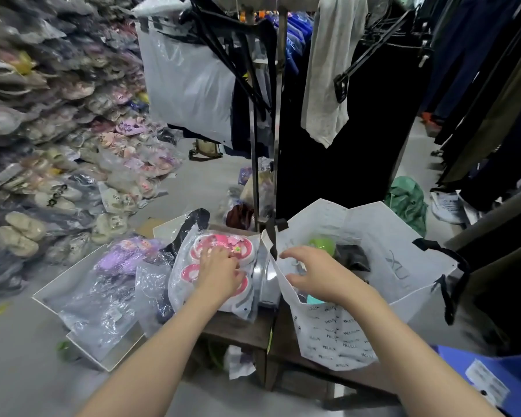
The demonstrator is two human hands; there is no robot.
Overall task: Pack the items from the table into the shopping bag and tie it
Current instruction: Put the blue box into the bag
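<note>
A white shopping bag [337, 335] with black handles stands open on the right of a small brown table [238, 328]. Green and dark items lie inside it. On the table's left lies a clear plastic packet of pink slippers [193, 266]. My left hand [220, 270] rests flat on that packet, fingers spread on top of it. My right hand [310, 272] hovers over the bag's near left rim, fingers apart and curled, holding nothing. More clear packets lie left of the table, one with purple slippers [124, 255], one with dark contents [160, 299].
Stacks of bagged slippers [57, 130] fill the left side. A clothes rack [271, 115] with dark garments and hangers stands just behind the table. White trays [54, 284] sit on the floor at left. A blue box [494, 380] is at the lower right.
</note>
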